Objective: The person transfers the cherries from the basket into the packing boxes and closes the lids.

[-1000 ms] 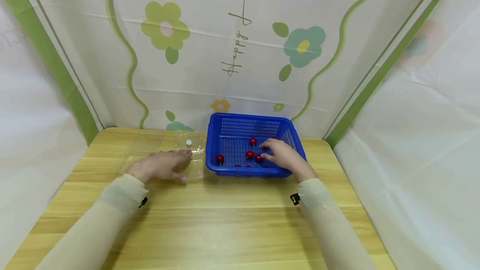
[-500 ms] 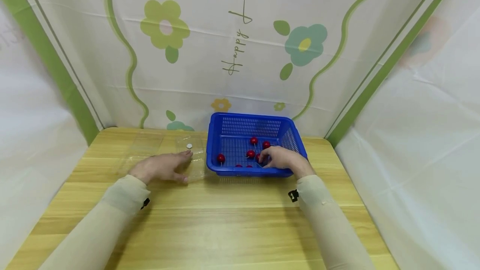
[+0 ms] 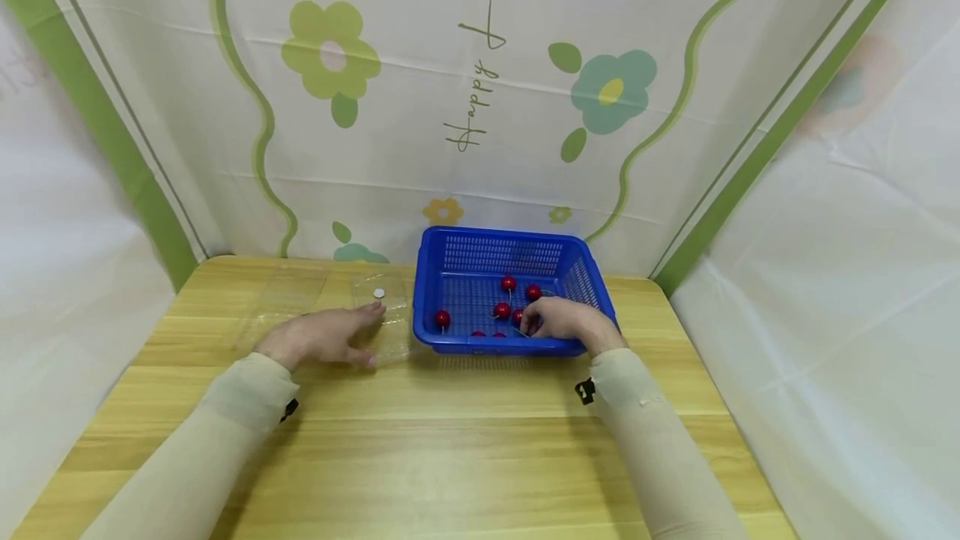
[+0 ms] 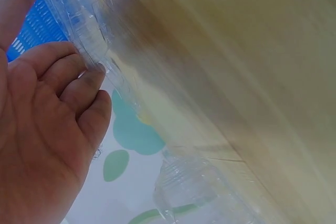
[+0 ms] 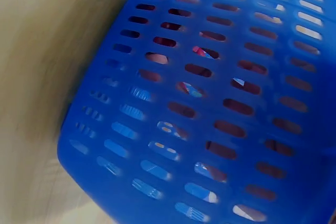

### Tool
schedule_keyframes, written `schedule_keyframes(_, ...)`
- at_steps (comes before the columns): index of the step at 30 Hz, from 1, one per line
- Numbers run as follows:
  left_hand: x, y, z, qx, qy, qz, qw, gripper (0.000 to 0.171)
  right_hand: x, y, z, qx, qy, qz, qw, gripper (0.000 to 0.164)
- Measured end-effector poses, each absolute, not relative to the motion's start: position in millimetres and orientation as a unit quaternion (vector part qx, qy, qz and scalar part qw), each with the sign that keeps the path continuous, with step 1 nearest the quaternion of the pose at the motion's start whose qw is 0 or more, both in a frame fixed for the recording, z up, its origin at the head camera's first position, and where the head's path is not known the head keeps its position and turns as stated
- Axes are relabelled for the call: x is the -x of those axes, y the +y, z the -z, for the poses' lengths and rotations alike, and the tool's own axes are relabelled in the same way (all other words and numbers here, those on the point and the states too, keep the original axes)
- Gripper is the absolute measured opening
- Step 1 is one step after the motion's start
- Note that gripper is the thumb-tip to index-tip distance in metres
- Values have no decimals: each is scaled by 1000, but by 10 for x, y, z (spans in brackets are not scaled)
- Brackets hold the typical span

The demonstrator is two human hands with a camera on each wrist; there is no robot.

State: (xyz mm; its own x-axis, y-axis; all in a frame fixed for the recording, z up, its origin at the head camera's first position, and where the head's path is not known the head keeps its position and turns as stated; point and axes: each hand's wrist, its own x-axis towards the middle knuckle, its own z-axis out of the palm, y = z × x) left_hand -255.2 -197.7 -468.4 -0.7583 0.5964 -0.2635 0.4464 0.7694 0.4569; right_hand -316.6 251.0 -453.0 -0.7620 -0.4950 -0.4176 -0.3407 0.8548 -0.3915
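Note:
A blue perforated plastic basket [image 3: 465,343] stands at the back of the table, with several red cherries on thin stems inside. My right hand [image 3: 562,319] reaches over its right front rim. Its thumb and forefinger close at a cherry [image 3: 517,317], partly covered by the fingertips. In the right wrist view the basket wall [image 5: 157,169] hides most of that hand. Left of the basket lies a clear plastic clamshell box [image 3: 390,340] with a round white sticker [image 3: 378,293]. My left hand [image 4: 47,114] touches the box's edge with its fingertips, thumb held apart.
The box's other clear half [image 3: 288,286] lies to the left, partly behind the left hand. A loose cherry [image 3: 442,318] sits at the basket's left side, another [image 3: 508,282] farther back. Printed fabric [image 3: 480,173] hangs directly behind the wooden table [image 3: 420,457].
My right hand has shifted slightly left and down inside the basket, its fingers closing at a cherry and uncovering another one behind. The left hand has barely moved.

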Motion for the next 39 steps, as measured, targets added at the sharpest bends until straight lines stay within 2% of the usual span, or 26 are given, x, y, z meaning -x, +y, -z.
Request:
schedule_keyframes(10, 2545, -2018, 4683, -281, 917, -198, 201, 97, 3258, 2578, 4568, 194, 943, 168, 209, 11)
schedule_keyframes(15, 2553, -2018, 4693, -282, 918, -196, 199, 97, 3434, 2736, 4636, 173, 959, 190, 119, 15)
schedule_keyframes(18, 2558, -2022, 4698, -284, 918, -196, 196, 97, 3454, 2782, 4598, 132, 966, 211, 65, 20)
schedule_keyframes(21, 2546, -2018, 4687, -281, 918, -199, 197, 98, 3382, 2762, 4481, 79, 967, 238, 37, 24)
schedule_keyframes(28, 2523, -2019, 4673, -280, 918, -198, 198, 98, 3405, 2794, 4536, 6, 963, 267, -15, 8)
schedule_keyframes(32, 2529, -2018, 4681, -281, 918, -199, 197, 98, 3413, 2790, 4544, 10, 967, 252, -30, 12)
schedule_keyframes(39, 2555, -2018, 4729, -283, 916, -205, 195, 97, 3405, 2780, 4549, 13, 978, 210, 8, 36)
